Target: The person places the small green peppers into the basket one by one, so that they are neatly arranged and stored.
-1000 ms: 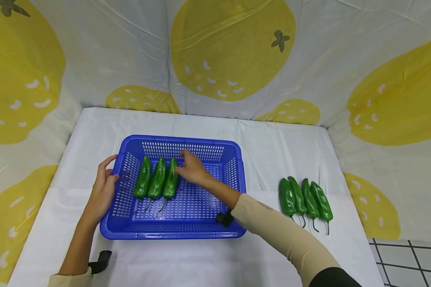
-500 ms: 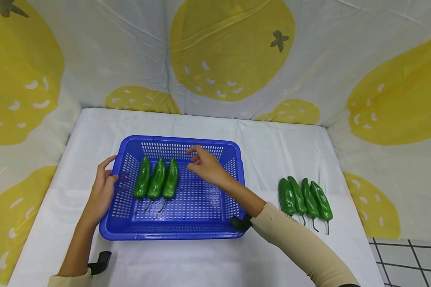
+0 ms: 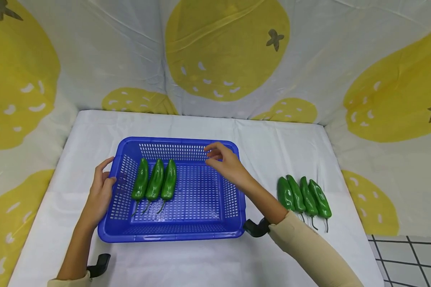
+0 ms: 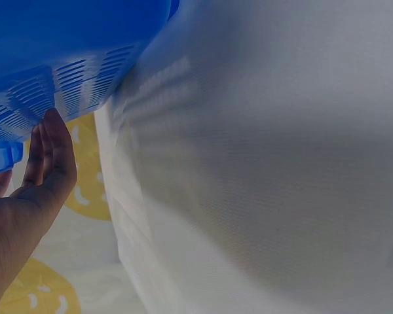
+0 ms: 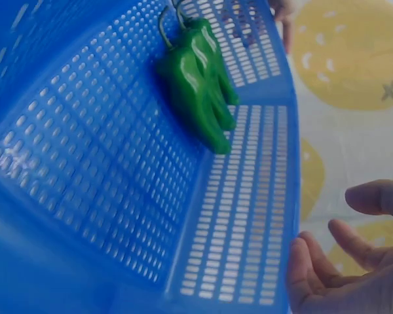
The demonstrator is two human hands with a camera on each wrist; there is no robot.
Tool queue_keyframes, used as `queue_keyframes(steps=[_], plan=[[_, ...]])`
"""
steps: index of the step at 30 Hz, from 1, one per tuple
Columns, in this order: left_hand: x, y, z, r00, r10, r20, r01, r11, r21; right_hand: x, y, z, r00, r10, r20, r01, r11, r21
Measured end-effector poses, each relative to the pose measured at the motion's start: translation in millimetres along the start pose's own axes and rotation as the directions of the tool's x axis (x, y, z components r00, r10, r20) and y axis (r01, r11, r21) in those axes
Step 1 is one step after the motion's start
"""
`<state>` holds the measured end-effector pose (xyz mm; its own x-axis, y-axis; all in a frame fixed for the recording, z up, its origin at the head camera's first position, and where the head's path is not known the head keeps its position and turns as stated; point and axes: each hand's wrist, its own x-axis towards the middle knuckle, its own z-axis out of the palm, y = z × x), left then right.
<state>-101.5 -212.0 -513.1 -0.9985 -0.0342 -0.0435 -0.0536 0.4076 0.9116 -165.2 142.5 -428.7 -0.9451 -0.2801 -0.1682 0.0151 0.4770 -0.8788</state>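
Note:
Three green chili peppers (image 3: 154, 180) lie side by side in the left part of a blue plastic basket (image 3: 197, 235), stems toward the front. My left hand (image 3: 102, 193) is at the basket's left side, thumb and fingertips touching the outside of the rim and wall; the left wrist view shows those fingers (image 4: 60, 140) against the slotted wall. Over the basket's back right corner hovers my right hand (image 3: 230, 163), holding nothing, its fingers loosely bent. In the right wrist view its thumb and fingers (image 5: 361, 245) are apart, and the peppers (image 5: 200, 82) lie away from it.
Several more green chili peppers (image 3: 303, 197) lie in a row on the white-covered table (image 3: 273, 259), right of the basket. Cloth with yellow fruit prints (image 3: 230, 48) surrounds the table at the back and sides. Tiled floor (image 3: 409, 255) shows at the lower right.
My right hand has moved away from the third pepper in the basket, to the right and slightly back. The peppers and my left hand have stayed in place.

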Motion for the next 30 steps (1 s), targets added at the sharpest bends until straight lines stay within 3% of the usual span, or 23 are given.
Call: queue_keyframes(steps=[11, 21, 30], plan=[[-0.2, 1.0, -0.9, 1.0, 0.004, -0.001, -0.004, 1.0, 0.01, -22.7, 27.7, -40.6, 0.983, 0.034, -0.179, -0.015, 0.994, 0.11], [-0.8, 1.3, -0.6, 1.0, 0.003, 0.002, -0.003, 1.0, 0.002, -39.1, 61.2, -67.2, 0.939, 0.166, -0.302, -0.156, 0.986, 0.056], [-0.4, 1.0, -0.6, 1.0, 0.014, 0.002, -0.014, 1.0, 0.01, -52.3, 88.6, -81.8, 0.911, 0.205, -0.357, -0.233, 0.972, -0.035]])
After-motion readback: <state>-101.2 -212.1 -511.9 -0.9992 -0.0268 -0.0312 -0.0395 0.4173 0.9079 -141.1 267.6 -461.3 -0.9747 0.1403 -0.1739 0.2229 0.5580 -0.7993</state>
